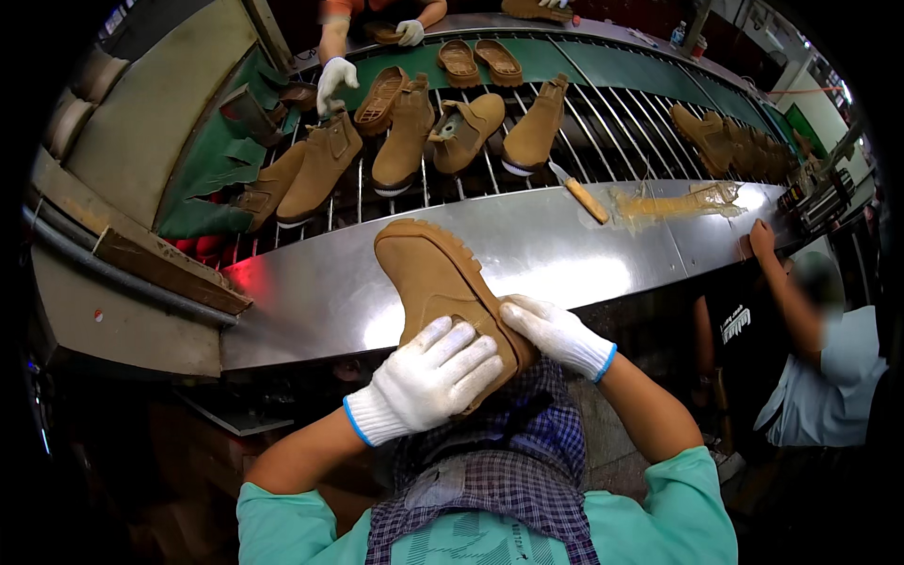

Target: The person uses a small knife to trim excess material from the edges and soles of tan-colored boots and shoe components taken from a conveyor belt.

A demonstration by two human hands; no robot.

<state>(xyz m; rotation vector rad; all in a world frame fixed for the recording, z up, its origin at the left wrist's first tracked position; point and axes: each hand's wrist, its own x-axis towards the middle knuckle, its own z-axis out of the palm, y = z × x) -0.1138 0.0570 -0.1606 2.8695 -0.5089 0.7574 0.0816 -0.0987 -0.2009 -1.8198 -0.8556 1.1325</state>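
Observation:
A tan ankle boot (419,275) with a thick lugged brown sole is held on its side between my gloved hands, at the near edge of the metal ledge. My left hand (433,381) lies across the boot's upper with its fingers pressed against it. On the sole's edge, near the heel, my right hand (556,330) grips from the right, some of its fingers hidden behind the boot. Both hands wear white knit gloves with blue cuffs. Beyond the boot, a knife (584,198) with a wooden handle rests on the ledge.
Several tan boots (405,141) stand or lie on the metal roller rack, with a pair of soles (459,64) behind them. Across the rack another person's gloved hand (335,80) reaches toward a boot. Brown tape (678,202) covers part of the ledge. Another person (819,348) is at the right.

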